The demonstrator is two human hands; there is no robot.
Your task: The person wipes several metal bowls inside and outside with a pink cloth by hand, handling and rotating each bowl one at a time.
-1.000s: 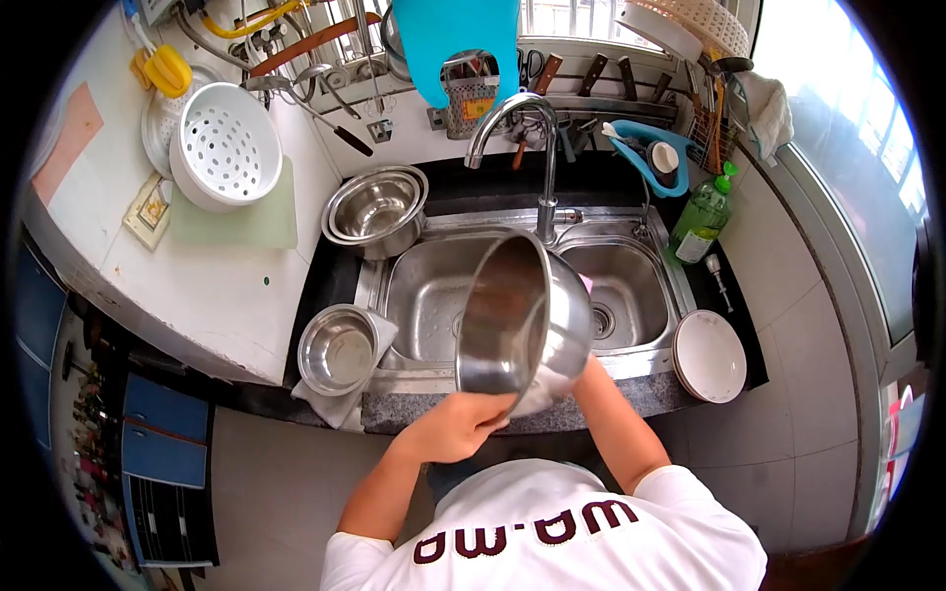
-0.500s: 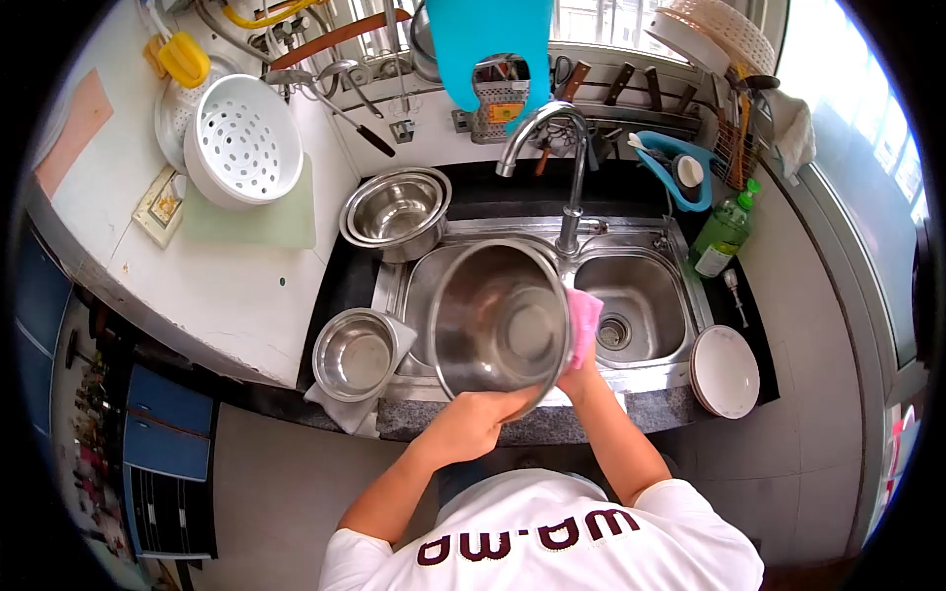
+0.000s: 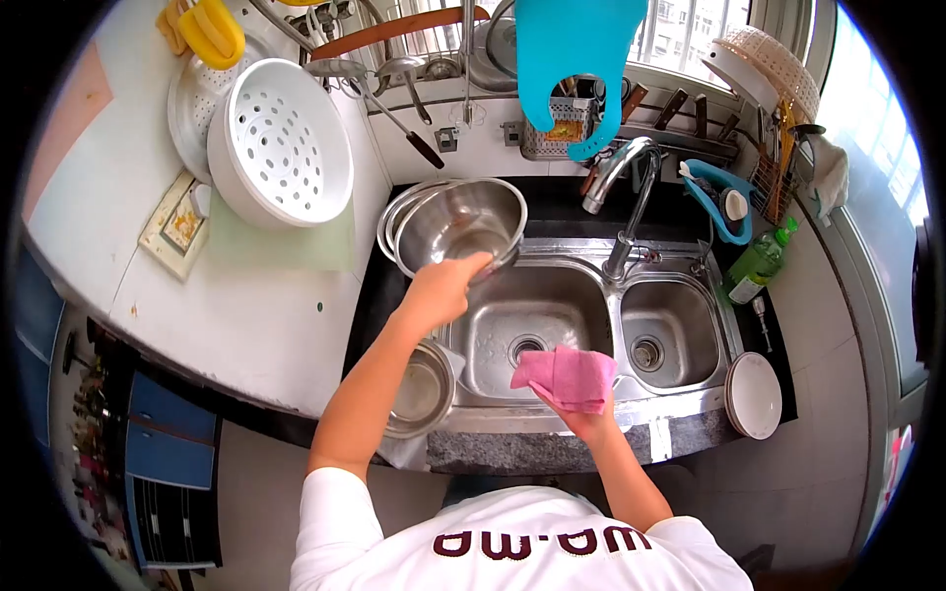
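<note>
My left hand (image 3: 441,291) grips the near rim of a stainless steel pot (image 3: 458,219), tilted with its mouth toward me. The pot is over the stacked steel bowls (image 3: 387,229) at the back left corner of the sink; whether it rests on them I cannot tell. A folded pink cloth (image 3: 567,379) lies across the palm and fingers of my right hand (image 3: 593,422), above the front edge of the double sink (image 3: 591,404). Below my left forearm, partly hidden by it, another steel bowl (image 3: 419,391) sits on a grey cloth (image 3: 404,453).
The faucet (image 3: 631,212) rises behind the sink between the two basins. At right stand a green soap bottle (image 3: 759,261), a blue basket (image 3: 719,202) and stacked white plates (image 3: 756,396). A white colander (image 3: 281,143) hangs on the left, and a turquoise apron-like sheet (image 3: 579,59) hangs overhead.
My left hand has carried the pot from over the sink to the stacked bowls at the back left. My right hand, with the pink cloth, has come away from the pot. The view has shifted left.
</note>
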